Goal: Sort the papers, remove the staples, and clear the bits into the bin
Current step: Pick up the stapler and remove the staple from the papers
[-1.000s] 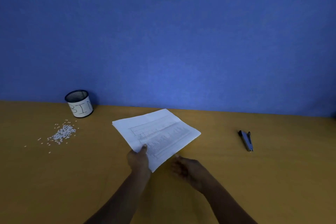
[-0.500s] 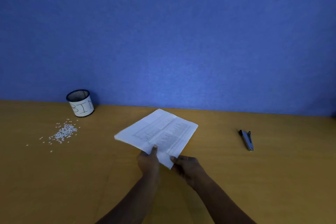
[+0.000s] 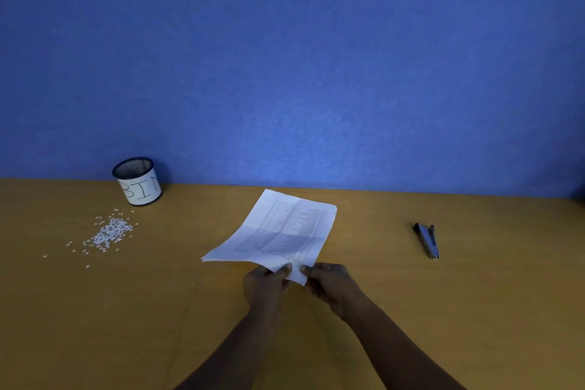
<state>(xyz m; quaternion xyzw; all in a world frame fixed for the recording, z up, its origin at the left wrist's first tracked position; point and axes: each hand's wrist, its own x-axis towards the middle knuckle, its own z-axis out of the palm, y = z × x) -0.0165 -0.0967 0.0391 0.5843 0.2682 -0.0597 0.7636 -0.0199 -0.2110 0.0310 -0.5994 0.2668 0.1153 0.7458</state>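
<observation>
**Both hands on the near corner of the papers: staple step about to start**

I have the papers (image 3: 278, 231) in the middle of the bench (image 3: 474, 310). Their near corner is lifted and the far end slopes down toward the blue wall (image 3: 285, 57). My left hand (image 3: 264, 286) and right hand (image 3: 329, 283) meet at that near corner. The fingers (image 3: 286, 267) of each hand are curled in, and each hand pinches the corner with its thumb on top. Neither hand holds anything else.

I judge this to be the sorting and inspecting step, where I feel for the staple at the corner. I cannot make out a staple at this size.

The grey tool (image 3: 428, 241), which I take to be the staple remover, lies well apart on the bench to the right, with nothing touching it. The bin (image 3: 137, 182) stands upright at the far left against the wall. The bits (image 3: 109, 233) are scattered on the bench just in front of it, none yet cleared.

Next I would keep the left-hand pinch to steady the corner, release the right hand and reach out for the grey tool. The sheets are thin and floppy, so a one-handed hold may let them sag or fan apart.
</observation>
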